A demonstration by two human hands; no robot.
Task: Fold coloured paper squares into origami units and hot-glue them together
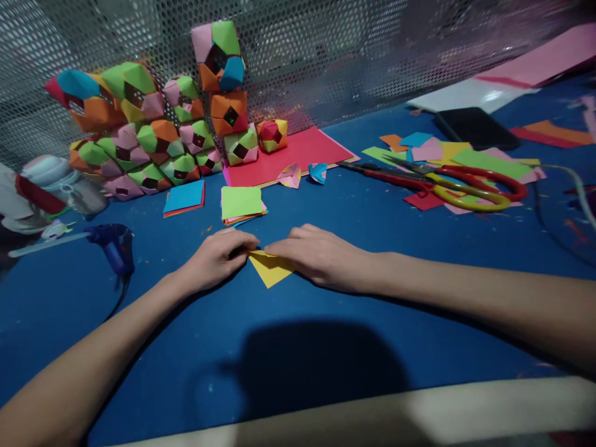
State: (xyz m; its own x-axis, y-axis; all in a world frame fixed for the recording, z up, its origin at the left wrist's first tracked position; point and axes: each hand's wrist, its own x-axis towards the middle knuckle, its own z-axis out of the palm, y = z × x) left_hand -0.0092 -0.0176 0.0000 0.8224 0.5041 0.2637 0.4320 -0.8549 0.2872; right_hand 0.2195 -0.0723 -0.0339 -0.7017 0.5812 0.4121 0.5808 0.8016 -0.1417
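We are resting the right hand (pixel 321 257) on the folded yellow paper (pixel 270 272), its fingers close together, while the left hand (pixel 223 253) is meeting the left corner with bent fingers; we cannot tell whether either is pinching. The paper is lying under the right fingertips, its point jutting toward us. For crispness, we should be aligning the layers, then pressing outward from the fingertips.

Blue tabletop (pixel 158 366), perforated screen (pixel 153 31), perhaps metal
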